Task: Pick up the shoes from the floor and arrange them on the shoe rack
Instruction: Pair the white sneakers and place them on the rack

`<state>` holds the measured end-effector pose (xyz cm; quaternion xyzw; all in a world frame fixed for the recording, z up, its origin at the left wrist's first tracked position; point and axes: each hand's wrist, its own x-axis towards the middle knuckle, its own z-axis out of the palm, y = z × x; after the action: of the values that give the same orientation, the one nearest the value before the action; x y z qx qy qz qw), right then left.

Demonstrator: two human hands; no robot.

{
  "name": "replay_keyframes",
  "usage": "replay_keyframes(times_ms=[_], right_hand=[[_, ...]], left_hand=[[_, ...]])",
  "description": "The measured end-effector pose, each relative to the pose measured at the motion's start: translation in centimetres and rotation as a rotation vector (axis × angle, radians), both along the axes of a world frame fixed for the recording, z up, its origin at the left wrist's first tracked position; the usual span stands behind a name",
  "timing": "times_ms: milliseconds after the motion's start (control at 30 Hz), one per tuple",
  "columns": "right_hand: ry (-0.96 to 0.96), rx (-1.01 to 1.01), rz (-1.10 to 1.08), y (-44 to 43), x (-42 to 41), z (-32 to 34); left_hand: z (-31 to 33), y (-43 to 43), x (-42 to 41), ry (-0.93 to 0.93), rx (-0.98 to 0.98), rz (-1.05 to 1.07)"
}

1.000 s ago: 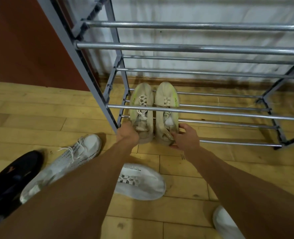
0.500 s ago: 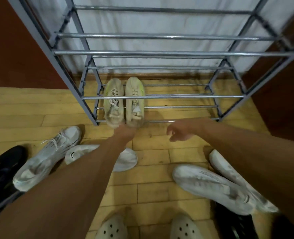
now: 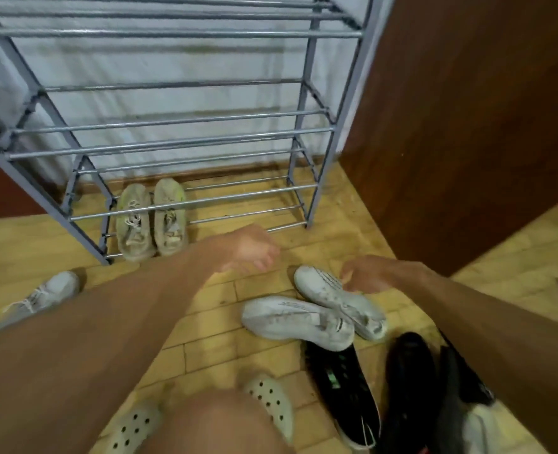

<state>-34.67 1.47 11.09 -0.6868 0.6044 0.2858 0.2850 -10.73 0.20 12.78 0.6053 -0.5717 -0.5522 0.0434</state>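
One grey sneaker (image 3: 40, 298) lies at the far left of the floor (image 3: 205, 309), and a worn pair (image 3: 151, 219) already sits on the left end of the shoe rack (image 3: 186, 204)'s lowest bars. Right of that, the left hand (image 3: 253, 249) hangs empty with loosely spread fingers, while the right hand (image 3: 367, 275), also empty and half-curled, hovers just above the toe of the nearer white shoe (image 3: 339, 298). Its long axis runs from that hand down-right, partly overlapping its mate (image 3: 295, 319), so the right hand looks better placed to take it.

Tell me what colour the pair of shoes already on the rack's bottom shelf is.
Dingy off-white with yellow-green accents, seen in the head view.
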Motion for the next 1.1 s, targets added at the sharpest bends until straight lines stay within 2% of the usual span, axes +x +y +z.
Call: replay_keyframes(times_ms=[167, 267, 400, 467, 533, 633, 800, 900, 967, 1100], right_hand=[[-0.043, 0.027, -0.091, 2.5, -3.0, -5.8], [-0.071, 0.029, -0.214, 2.6, -3.4, -9.1], [-0.099, 0.112, -0.471, 3.7, -2.4, -13.4], [-0.165, 0.11, -0.663, 4.5, -1.7, -15.0], [-0.219, -0.028, -0.792, 5.1, -1.4, -16.2], [-0.249, -0.091, -0.875, 5.0, -1.7, -16.7], [-0.252, -0.144, -0.923, 4.7, -1.8, -15.6], [-0.356, 0.017, -0.859, 4.7, -1.7, -14.0], [-0.355, 0.154, -0.82, 5.2, -1.3, -13.1], [-0.351, 0.187, -0.927, 6.5, -0.1, -12.3]], left_hand=[[-2.9, -1.4, -2.7, -0.311, -0.08, -0.349], [-6.0, -1.3, -4.1, -0.379, -0.127, -0.536], [-9.9, -0.1, -4.1, -0.397, -0.044, -0.657], [-10.8, 0.5, -3.4, -0.436, -0.011, -0.678], [-11.3, 0.8, -2.8, -0.433, -0.013, -0.669], [-11.5, 1.1, -2.0, -0.382, -0.01, -0.648], [-10.7, 1.5, -0.3, -0.405, -0.017, -0.649], [-9.8, 2.1, 0.8, -0.428, -0.051, -0.643], [-9.2, 2.6, 1.7, -0.425, -0.051, -0.637], [-7.8, 3.9, 4.5, -0.383, -0.134, -0.478]])
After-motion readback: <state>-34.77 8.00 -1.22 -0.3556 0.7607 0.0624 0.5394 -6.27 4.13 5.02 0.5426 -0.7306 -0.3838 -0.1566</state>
